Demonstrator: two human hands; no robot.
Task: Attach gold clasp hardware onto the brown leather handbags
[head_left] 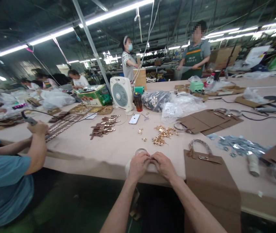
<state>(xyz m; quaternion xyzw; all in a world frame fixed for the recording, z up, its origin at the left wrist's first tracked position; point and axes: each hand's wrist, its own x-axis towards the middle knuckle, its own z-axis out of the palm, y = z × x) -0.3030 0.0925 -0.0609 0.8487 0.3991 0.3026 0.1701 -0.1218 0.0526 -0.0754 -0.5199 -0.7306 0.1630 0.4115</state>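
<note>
- We held our left hand point(140, 164) and right hand point(162, 164) at the near edge of the worktop point(122, 140), fingertips drawn narrowly together; we could not tell what, if anything, they pinched.
- A pale loop point(141, 150) showed just behind our left hand, partly hidden by it.
- Beyond our hands, we had gold fasteners point(163, 132) in a loose pile, with a white phone point(134, 118) farther back.
- Just right of us, a brown panel point(211, 179) hung over the edge, bearing a curved handle point(201, 141) and a metal clasp point(203, 158).
- Silvery pieces point(242, 145) lay farther right; brown straps point(104, 127) lay to our left.
- At our far left, a co-worker in a teal sleeve point(4, 168) gripped a dark tool point(31, 121).
</note>
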